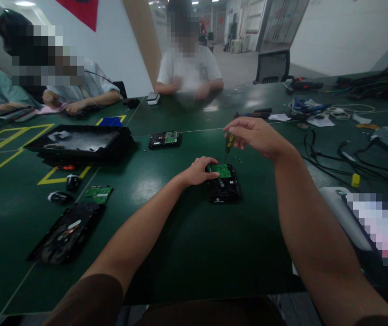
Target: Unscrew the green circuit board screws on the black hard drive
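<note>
At the lower left of the frame, a dark drive casing (67,233) is laid flat, with a loose green board (99,194) placed just beyond it, apparently set aside so that the middle is left free for work. Near the centre, slightly right, a black drive (224,190) is laid flat on the green table (180,253), its green circuit board (221,170) turned upward, presumably so that the fasteners can be reached from above. Its far left part is clasped by the left hand (202,172), the thumb pressed over the board and the fingers bent around the far side, probably so that turning is resisted. Just beyond and above, a screwdriver (229,144) is pinched at the handle by the right hand (251,133) and held nearly upright, its shaft pointed down at the drive's far edge; whether a screw is met by the tip cannot be told. The drive is thus situated below the right grip and directly within the left. Small screws (238,159) are scattered just beyond, and farther off, left of centre, another drive (164,139) is laid board-up.
</note>
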`<state>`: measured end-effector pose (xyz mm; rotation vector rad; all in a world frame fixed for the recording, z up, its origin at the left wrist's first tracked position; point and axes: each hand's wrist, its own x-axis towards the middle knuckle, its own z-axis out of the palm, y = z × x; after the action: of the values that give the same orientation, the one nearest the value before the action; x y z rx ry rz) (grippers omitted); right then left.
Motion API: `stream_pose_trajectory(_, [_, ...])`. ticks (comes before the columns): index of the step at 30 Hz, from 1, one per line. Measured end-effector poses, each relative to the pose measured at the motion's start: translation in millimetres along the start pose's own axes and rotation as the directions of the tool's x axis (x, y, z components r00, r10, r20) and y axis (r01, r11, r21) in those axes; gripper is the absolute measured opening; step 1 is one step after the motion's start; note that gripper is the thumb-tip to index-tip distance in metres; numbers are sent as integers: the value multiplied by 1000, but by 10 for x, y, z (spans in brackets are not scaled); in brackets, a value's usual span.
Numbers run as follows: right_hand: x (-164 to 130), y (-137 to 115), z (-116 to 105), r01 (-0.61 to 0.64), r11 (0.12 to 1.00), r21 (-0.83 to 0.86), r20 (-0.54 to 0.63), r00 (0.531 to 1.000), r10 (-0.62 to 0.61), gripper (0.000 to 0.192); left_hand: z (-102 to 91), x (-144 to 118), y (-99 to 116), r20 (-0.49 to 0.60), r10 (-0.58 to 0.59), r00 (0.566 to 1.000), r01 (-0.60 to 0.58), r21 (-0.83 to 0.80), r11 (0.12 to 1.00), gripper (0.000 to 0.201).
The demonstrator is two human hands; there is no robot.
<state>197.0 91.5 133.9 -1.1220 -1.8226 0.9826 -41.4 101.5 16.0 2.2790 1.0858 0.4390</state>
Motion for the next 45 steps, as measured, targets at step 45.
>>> stream_pose_trajectory(45, [5,-44,73,-57,997,57,14,998,56,22,-4,0,6,11,-16,1000,16,5,1000,58])
